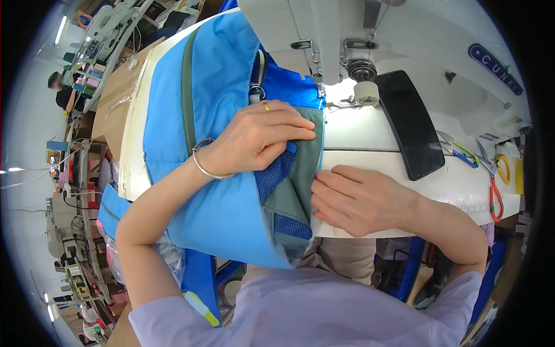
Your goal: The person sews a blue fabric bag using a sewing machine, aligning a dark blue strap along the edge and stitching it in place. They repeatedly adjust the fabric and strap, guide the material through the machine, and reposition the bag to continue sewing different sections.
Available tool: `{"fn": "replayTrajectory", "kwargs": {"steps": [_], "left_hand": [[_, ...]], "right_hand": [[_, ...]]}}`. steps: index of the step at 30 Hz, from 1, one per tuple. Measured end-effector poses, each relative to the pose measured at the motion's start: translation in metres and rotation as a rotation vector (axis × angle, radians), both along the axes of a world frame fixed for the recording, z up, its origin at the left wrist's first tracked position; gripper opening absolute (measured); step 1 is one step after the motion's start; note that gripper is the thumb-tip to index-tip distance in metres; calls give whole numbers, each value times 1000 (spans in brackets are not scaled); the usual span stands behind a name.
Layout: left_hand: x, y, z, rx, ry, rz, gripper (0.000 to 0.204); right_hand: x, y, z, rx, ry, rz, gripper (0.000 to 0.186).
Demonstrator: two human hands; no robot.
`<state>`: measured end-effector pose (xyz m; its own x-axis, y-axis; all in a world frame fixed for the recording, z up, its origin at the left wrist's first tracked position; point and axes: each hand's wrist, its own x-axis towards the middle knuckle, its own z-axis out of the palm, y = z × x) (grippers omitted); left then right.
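Note:
A light blue fabric bag piece lies across the sewing machine bed, its grey-green lining and dark blue mesh patches facing up. My left hand rests on the lining just in front of the needle area, fingers stretched out and pressing it down. Closer to me, my right hand is closed on the lining's right edge; its fingertips are partly hidden. Shiny bright blue material runs under the presser foot of the sewing machine.
Right of the needle lies a black phone. Farther right are red-handled scissors and other small cutting tools. Cardboard borders the table's left side. Another person is far off at the left among other machines.

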<state>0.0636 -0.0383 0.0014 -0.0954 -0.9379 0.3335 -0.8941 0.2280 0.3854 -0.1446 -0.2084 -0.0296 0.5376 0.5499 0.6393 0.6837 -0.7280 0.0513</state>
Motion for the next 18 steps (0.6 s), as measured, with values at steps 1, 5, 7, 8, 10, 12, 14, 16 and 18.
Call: {"fn": "replayTrajectory", "kwargs": {"steps": [1, 5, 7, 8, 10, 12, 14, 16, 18], "left_hand": [[1, 2, 2, 22, 0, -1, 43], [-10, 11, 16, 71, -15, -34, 43], [-23, 17, 22, 105, -19, -54, 45], [-28, 19, 22, 122, -21, -65, 46], [-35, 24, 21, 150, -55, -42, 48], [-39, 25, 18, 162, -91, -32, 51], [-41, 26, 14, 159, -130, -32, 54], [-41, 27, 11, 147, -162, -32, 55], [-42, 27, 9, 135, -191, -35, 56]], "right_hand": [[1, 0, 1, 3, 49, 22, 28], [-1, -2, 5, 3, 175, 51, 31], [-3, -1, 6, -13, 171, 35, 32], [-3, 0, 6, -29, 155, 24, 33], [-4, 3, 9, -84, 117, 12, 33], [-7, 6, 12, -159, 82, -5, 33], [-8, 5, 18, -240, 46, 24, 31], [-12, 4, 19, -228, 91, 81, 28], [-17, -1, 16, -123, 212, 173, 25]]}}
